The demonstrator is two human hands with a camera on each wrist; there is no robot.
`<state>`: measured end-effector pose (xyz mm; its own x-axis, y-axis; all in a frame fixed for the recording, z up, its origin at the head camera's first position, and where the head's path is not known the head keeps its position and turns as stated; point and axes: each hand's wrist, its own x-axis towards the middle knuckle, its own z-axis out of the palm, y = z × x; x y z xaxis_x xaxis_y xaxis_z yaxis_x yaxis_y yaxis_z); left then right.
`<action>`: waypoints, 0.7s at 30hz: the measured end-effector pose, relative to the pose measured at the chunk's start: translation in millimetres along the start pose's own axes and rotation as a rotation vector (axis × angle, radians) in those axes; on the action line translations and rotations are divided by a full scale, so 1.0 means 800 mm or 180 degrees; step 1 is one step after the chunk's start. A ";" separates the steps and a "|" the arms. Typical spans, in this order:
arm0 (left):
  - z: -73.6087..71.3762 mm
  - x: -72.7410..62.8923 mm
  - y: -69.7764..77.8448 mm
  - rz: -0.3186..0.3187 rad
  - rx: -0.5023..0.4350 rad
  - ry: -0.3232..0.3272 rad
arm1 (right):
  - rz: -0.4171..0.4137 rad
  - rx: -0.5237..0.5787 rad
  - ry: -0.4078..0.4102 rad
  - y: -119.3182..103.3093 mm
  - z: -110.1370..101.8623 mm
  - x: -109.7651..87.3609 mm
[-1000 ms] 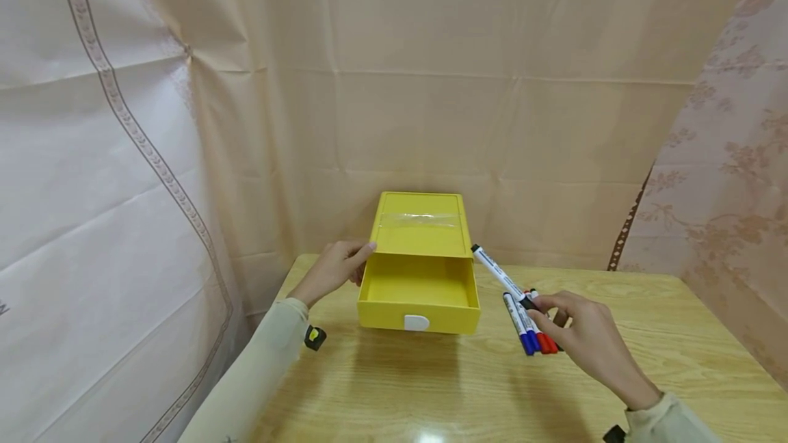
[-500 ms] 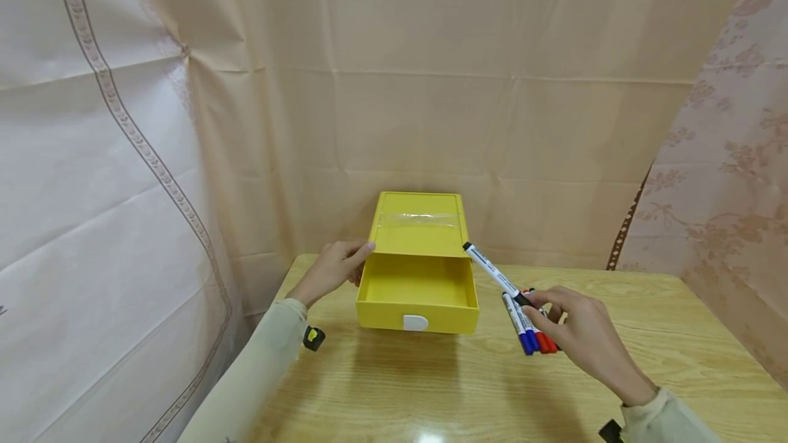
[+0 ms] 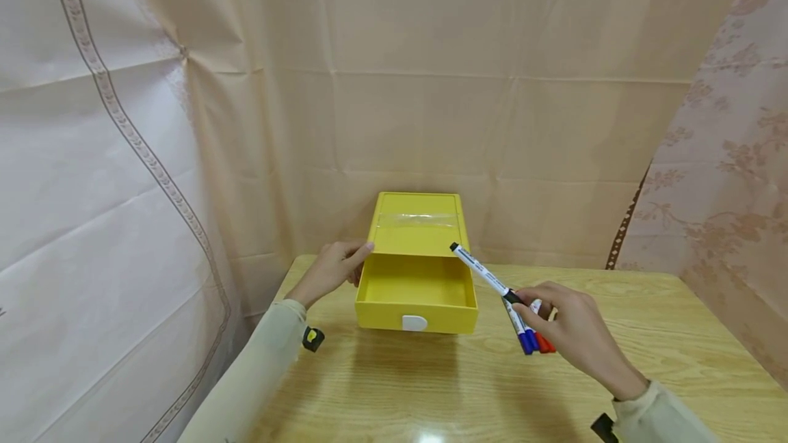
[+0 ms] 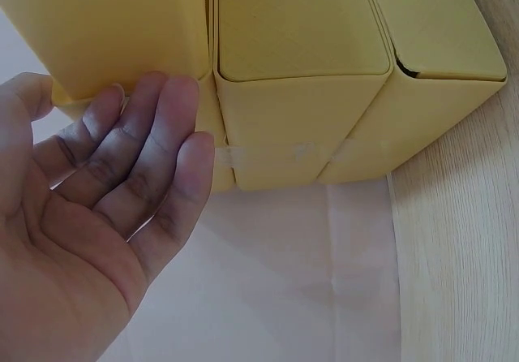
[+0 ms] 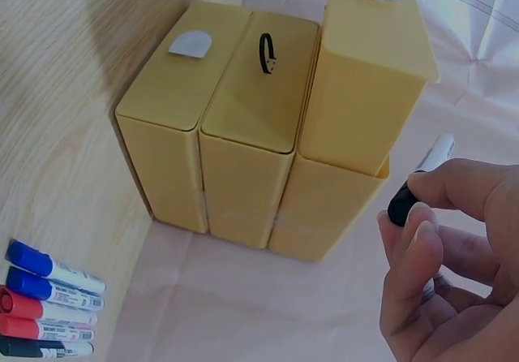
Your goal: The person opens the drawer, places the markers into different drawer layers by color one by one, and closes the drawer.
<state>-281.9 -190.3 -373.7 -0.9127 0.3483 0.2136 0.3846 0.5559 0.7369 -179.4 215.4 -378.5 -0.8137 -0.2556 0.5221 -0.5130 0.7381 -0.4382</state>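
A yellow drawer cabinet (image 3: 418, 222) with three tiers has its top drawer (image 3: 416, 316) pulled out; the inside of that drawer is bare. My left hand (image 3: 334, 269) rests at the cabinet's upper left edge, thumb on top and nearly straight fingers (image 4: 174, 127) along its side. My right hand (image 3: 569, 323) pinches a white whiteboard marker (image 3: 480, 271) by its black-capped end. The marker's other tip overlaps the cabinet's top front right corner in the head view. A small white piece also shows between my lower right fingers in the right wrist view.
Several markers (image 5: 53, 297) with blue, red and black caps lie side by side on the wooden table (image 3: 634, 333), right of the cabinet and partly behind my right hand in the head view. Clear tape (image 3: 418, 219) crosses the cabinet's top. A beige curtain (image 3: 431, 122) hangs behind.
My right hand has moved left with the marker, whose far tip has come from beside the cabinet to over its front right corner. My left hand has stayed in place.
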 end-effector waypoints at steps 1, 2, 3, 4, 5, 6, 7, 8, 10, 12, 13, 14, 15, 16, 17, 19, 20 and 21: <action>0.000 0.000 0.000 -0.0002 -0.0003 0.0003 | -0.0013 0.0002 0.0000 -0.001 0.000 0.001; 0.000 0.000 0.000 -0.0004 -0.0009 0.0005 | -0.0018 0.0003 -0.0009 -0.002 0.000 0.002; 0.000 0.000 0.000 -0.0004 -0.0008 0.0005 | -0.0029 -0.0004 -0.0015 -0.003 0.001 0.002; 0.000 0.000 0.001 -0.0010 -0.0008 0.0003 | -0.0034 -0.0007 -0.0028 -0.004 0.001 0.003; 0.000 0.000 0.001 -0.0016 -0.0004 0.0001 | -0.0044 -0.0008 -0.0027 -0.005 0.002 0.004; 0.000 0.000 0.001 -0.0025 -0.0003 0.0003 | -0.0038 -0.0003 -0.0038 -0.006 0.002 0.005; 0.000 0.000 0.001 -0.0032 -0.0002 0.0004 | -0.0032 0.0000 -0.0049 -0.007 0.002 0.005; 0.000 0.000 0.001 -0.0043 -0.0003 0.0005 | -0.0024 0.0002 -0.0060 -0.008 0.003 0.006; 0.000 -0.001 0.002 -0.0051 -0.0003 0.0008 | -0.0010 0.0015 -0.0072 -0.010 0.004 0.007; 0.000 -0.001 0.002 -0.0047 0.0002 0.0012 | 0.0010 0.0017 -0.0092 -0.012 0.004 0.009; 0.000 -0.001 0.002 -0.0045 0.0005 0.0012 | 0.0006 0.0021 -0.0096 -0.013 0.005 0.009; 0.000 -0.001 0.002 -0.0045 0.0009 0.0015 | -0.0004 0.0028 -0.0099 -0.014 0.005 0.010; 0.000 -0.001 0.002 -0.0039 0.0011 0.0015 | -0.0013 0.0040 -0.0101 -0.015 0.005 0.011; 0.000 -0.001 0.002 -0.0038 0.0008 0.0012 | -0.0028 0.0054 -0.0100 -0.016 0.005 0.012; 0.000 -0.001 0.002 -0.0039 0.0010 0.0014 | -0.0049 0.0067 -0.0097 -0.017 0.005 0.013; 0.000 -0.001 0.002 -0.0043 0.0003 0.0018 | -0.0088 0.0105 -0.0089 -0.018 0.005 0.014; 0.000 -0.001 0.002 -0.0046 -0.0001 0.0020 | -0.0104 0.0115 -0.0087 -0.018 0.006 0.015; 0.000 -0.001 0.002 -0.0045 -0.0003 0.0020 | -0.0111 0.0130 -0.0090 -0.018 0.006 0.015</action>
<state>-280.6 -189.4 -372.7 -0.9189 0.3357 0.2072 0.3716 0.5600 0.7405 -183.1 198.4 -369.2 -0.8022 -0.2989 0.5169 -0.5516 0.7023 -0.4499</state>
